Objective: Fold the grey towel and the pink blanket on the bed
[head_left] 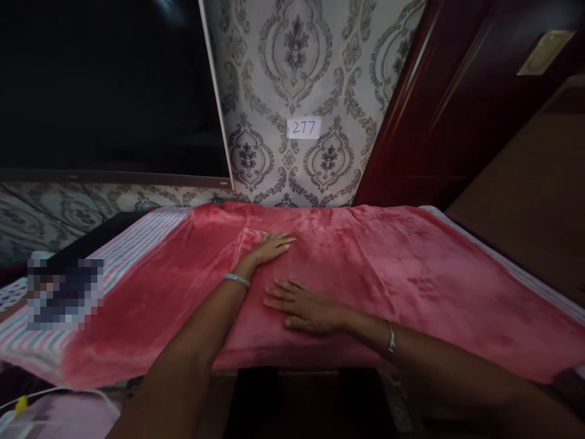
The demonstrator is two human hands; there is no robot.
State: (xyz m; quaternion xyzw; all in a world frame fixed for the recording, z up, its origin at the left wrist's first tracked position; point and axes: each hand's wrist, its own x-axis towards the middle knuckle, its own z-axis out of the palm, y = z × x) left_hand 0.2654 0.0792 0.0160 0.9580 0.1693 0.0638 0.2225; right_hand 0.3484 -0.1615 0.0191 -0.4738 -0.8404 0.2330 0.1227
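A plush red-pink blanket lies spread over a table-like surface, with creases across its middle. Both of my palms rest on it. My left hand is farther from me, near the blanket's centre, its fingers stretched out to the right. Closer to the front edge, my right hand lies flat with its fingers spread and pointing left. Neither hand grips anything. A bracelet circles each wrist.
A striped cloth shows beneath the blanket on the left. A dark television screen hangs at the upper left. Patterned wallpaper with a paper label reading 277 stands behind. A dark red door is at the right.
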